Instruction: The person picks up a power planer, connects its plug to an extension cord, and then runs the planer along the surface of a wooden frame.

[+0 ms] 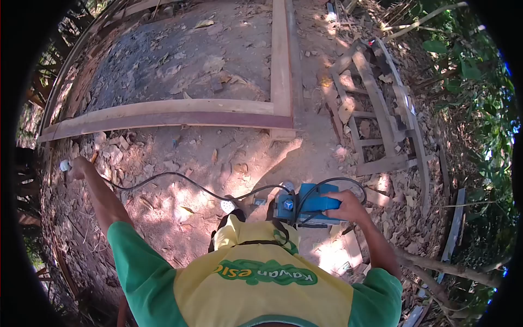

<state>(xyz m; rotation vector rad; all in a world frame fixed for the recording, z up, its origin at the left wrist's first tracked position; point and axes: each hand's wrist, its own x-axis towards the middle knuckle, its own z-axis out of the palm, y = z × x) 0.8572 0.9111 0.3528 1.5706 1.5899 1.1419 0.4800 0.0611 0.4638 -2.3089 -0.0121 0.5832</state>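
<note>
My right hand point(351, 206) is closed round the handle of a blue electric planer point(313, 204), held in front of my body on the right. A loop of black power cord point(180, 174) lies over the planer and runs left across the ground towards my left hand. Stretched far out to the left, my left hand point(79, 167) grips a small white object point(65, 165), which looks like a plug or socket. Its details are too small to make out.
Ahead, a wooden frame point(190, 111) with a long upright beam point(281, 54) forms a corner above the ground. A slatted wooden piece point(376, 114) lies to the right. Branches point(441, 267) and leaves stand at the right edge. Dry leaves and wood scraps litter the soil.
</note>
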